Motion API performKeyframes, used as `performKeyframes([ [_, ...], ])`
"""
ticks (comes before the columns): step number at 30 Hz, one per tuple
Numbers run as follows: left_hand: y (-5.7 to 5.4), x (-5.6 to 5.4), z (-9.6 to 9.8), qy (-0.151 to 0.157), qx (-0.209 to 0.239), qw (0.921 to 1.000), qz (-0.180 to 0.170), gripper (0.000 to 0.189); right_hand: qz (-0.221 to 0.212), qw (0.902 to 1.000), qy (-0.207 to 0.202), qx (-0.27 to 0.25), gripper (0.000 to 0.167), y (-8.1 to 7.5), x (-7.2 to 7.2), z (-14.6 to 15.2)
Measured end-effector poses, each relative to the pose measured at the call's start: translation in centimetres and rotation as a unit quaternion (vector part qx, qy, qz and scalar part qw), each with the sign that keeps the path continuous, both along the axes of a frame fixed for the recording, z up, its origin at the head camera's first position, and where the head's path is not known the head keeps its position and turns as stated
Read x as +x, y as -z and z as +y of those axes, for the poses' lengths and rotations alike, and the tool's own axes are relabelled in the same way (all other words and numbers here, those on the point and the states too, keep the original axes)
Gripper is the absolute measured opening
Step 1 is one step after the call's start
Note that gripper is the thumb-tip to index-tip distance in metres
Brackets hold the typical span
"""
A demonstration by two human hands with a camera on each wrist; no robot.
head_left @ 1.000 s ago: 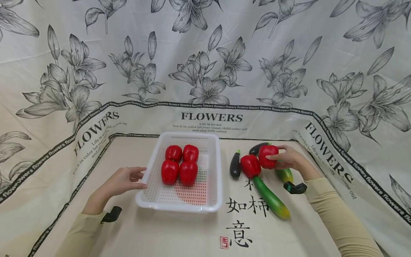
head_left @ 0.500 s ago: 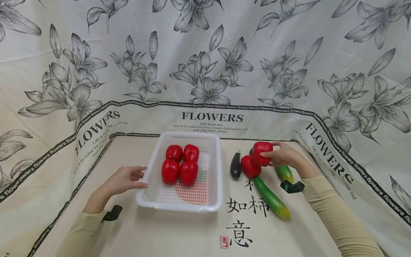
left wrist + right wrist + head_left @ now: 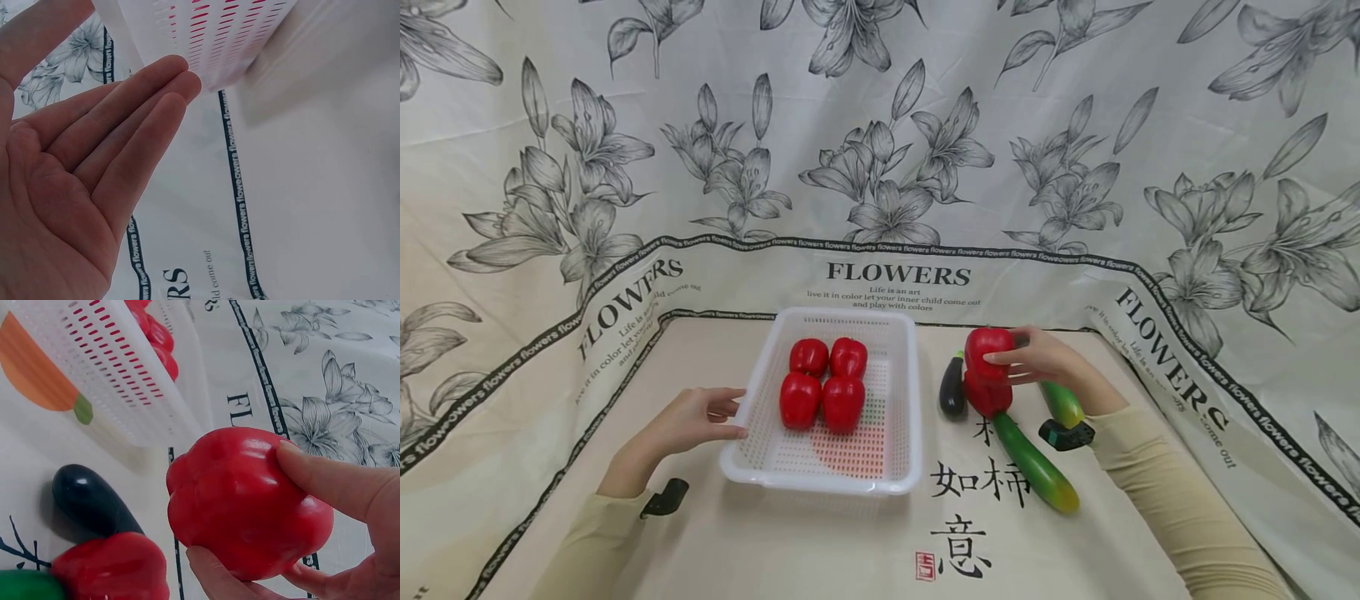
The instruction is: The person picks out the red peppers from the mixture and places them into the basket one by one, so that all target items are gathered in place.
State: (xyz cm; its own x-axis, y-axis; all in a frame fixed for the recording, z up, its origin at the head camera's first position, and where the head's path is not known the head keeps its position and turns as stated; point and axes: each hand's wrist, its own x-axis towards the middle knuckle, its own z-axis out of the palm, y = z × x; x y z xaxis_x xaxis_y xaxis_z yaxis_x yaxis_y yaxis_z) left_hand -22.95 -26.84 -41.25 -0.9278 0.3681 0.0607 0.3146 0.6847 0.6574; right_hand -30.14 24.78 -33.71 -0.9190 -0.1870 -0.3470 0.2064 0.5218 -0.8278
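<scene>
My right hand (image 3: 1036,360) grips a red bell pepper (image 3: 247,506) between thumb and fingers, raised in front of the cloth backdrop. Just below it in the head view, a second red bell pepper (image 3: 988,395) lies on the table, partly covered by the held one. At the left, my left hand (image 3: 688,421) reaches the side of a white plastic basket (image 3: 820,483); its fingers (image 3: 140,134) look straight, near or against the perforated wall. Several red bell peppers (image 3: 801,400) sit in two rows inside the basket, toward its left.
A dark eggplant (image 3: 952,387) lies between the basket and the peppers. One long green zucchini (image 3: 1037,467) with a yellow end points toward the front right. Another zucchini (image 3: 1063,405) lies partly behind my right wrist. Flower-printed cloth (image 3: 887,150) rises behind the table.
My right hand has moved left with the held bell pepper, from beside the one on the table to above it. The left hand and the basket have stayed put.
</scene>
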Motion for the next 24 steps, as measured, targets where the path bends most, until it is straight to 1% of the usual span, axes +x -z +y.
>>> performKeyframes([
  [5, 0.0, 0.0, 0.0, 0.000, -0.001, 1.0000, 0.002, 0.070, 0.007, 0.9999, -0.008, 0.012, 0.088, -0.2, 0.0, -1.2],
  [12, 0.0, 0.0, -0.1, 0.002, -0.004, 1.0000, 0.006, 0.070, 0.002, 0.9999, -0.013, -0.002, 0.086, -0.5, 0.2, -3.2],
  [17, 0.1, -0.1, -0.1, 0.002, 0.000, 1.0000, 0.007, 0.070, -0.002, 0.9998, -0.019, 0.010, 0.084, -0.7, 0.3, -4.3],
  [24, 0.2, -0.1, 0.0, 0.000, 0.000, 1.0000, 0.001, 0.071, 0.006, 0.9986, -0.031, 0.042, 0.085, -0.7, 0.2, -5.8],
])
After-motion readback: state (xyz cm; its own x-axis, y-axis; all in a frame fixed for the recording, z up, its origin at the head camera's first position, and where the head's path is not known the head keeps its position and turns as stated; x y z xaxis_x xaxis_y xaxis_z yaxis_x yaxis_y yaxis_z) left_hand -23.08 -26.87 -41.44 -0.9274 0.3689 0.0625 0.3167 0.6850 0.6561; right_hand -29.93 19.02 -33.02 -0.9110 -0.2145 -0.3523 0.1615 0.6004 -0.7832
